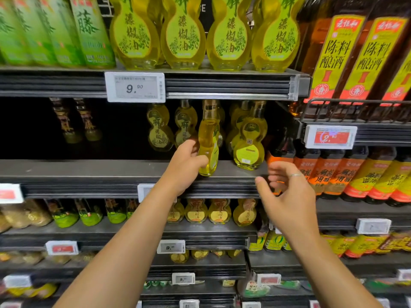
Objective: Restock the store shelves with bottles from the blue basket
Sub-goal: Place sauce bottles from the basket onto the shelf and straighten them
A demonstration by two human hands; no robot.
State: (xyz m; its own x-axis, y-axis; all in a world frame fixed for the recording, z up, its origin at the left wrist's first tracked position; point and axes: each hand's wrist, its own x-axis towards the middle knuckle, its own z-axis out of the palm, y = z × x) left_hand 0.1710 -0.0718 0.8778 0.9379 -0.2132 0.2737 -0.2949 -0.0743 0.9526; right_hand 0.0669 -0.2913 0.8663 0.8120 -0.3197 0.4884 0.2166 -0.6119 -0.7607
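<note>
At front edge of the middle shelf (111, 172): gourd-shaped clear bottle (208, 141) of yellow oil, turned edge-on, base on the dark grey shelf. Left hand (185, 165) wraps its lower bulb, fingers behind, thumb in front. Just right stands a matching bottle (249, 145), back label showing. Right hand (287, 192) hangs near, fingers loosely spread, holding nothing; thin ring, probably metal.
</note>
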